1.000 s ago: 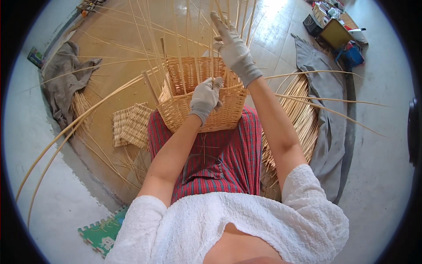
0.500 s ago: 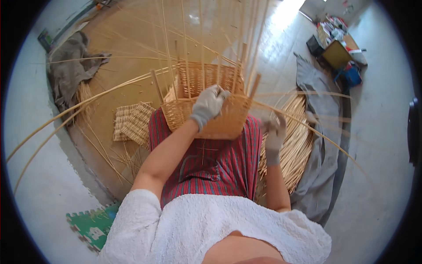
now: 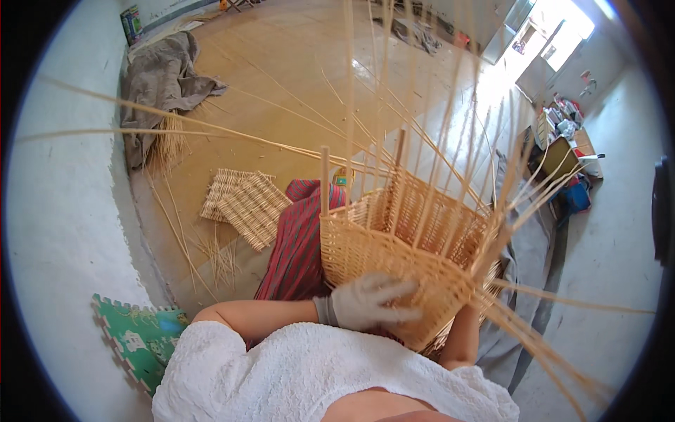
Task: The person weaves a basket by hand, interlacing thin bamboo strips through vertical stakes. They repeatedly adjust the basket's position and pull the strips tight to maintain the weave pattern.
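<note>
A partly woven wicker basket (image 3: 394, 260) rests tilted over my lap, right of centre. Long upright canes (image 3: 385, 141) rise from its walls, and thicker corner sticks (image 3: 325, 179) stand among them. My left hand (image 3: 369, 301), in a pale work glove, lies with fingers spread flat against the basket's near wall. It grips nothing. Of my right arm only the forearm (image 3: 462, 334) shows; the hand is hidden behind the basket's right corner. Loose weaving canes (image 3: 524, 327) stick out past that corner, blurred, and others (image 3: 260, 143) reach far to the left.
Two woven panels (image 3: 253, 207) lie on the floor to the left, near scattered cane pieces (image 3: 223, 260). A grey cloth (image 3: 158, 81) covers a cane bundle farther back. A green foam mat (image 3: 137, 337) sits by the left wall. Boxes and bags (image 3: 566, 158) stand at the right wall.
The basket has turned and come nearer, toward my right. My left hand has moved from the rim down onto its near wall. My right hand has passed behind the basket. The view has shifted.
</note>
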`<state>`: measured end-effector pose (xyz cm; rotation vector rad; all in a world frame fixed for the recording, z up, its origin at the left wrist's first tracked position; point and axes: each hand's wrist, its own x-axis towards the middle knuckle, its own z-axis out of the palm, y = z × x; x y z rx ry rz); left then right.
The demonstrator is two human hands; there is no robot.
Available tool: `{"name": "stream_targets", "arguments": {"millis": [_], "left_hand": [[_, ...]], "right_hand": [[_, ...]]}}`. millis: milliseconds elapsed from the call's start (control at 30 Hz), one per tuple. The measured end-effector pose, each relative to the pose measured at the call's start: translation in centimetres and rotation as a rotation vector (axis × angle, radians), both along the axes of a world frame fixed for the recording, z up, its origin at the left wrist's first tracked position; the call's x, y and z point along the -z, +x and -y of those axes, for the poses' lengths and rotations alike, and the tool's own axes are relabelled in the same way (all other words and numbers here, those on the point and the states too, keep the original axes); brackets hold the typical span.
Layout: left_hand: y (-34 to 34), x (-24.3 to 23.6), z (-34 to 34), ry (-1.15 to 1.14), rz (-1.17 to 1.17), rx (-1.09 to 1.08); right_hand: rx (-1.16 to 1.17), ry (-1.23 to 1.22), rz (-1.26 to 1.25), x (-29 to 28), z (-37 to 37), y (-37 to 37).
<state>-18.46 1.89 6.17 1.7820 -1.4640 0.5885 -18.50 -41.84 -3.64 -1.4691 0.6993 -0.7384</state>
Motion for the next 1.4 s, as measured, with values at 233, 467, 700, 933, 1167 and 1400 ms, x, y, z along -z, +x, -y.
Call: {"name": "stream_targets", "arguments": {"millis": [233, 467, 700, 933, 1167, 1400], "left_hand": [[3.7, -1.8, 3.4, 0.071, 0.133, 0.168], [8.1, -3.6, 5.0, -0.213, -0.301, 0.007], [18.8, 2.9, 0.0, -0.397, -0.685, -0.009], [21.1, 6.7, -3.6, -0.039, -0.874, -0.579], [21.2, 6.6, -6.3, 0.467, -0.808, -0.917], [21.5, 8.2, -3.5, 0.862, -0.606, -1.078]], "right_hand": [[0.118, -0.240, -0.116, 2.7, 0.2, -3.6], [0.149, -0.682, -0.180, 1.2, 0.9, 1.0], [0.115, -0.586, -0.142, -7.0, -10.6, 6.9], [-0.069, -0.571, -0.144, -0.3, -16.3, 10.4], [-0.199, -0.859, -0.571, -1.8, -20.6, 10.9], [-0.692, -0.963, -0.589, -0.2, -25.3, 8.5]]}}
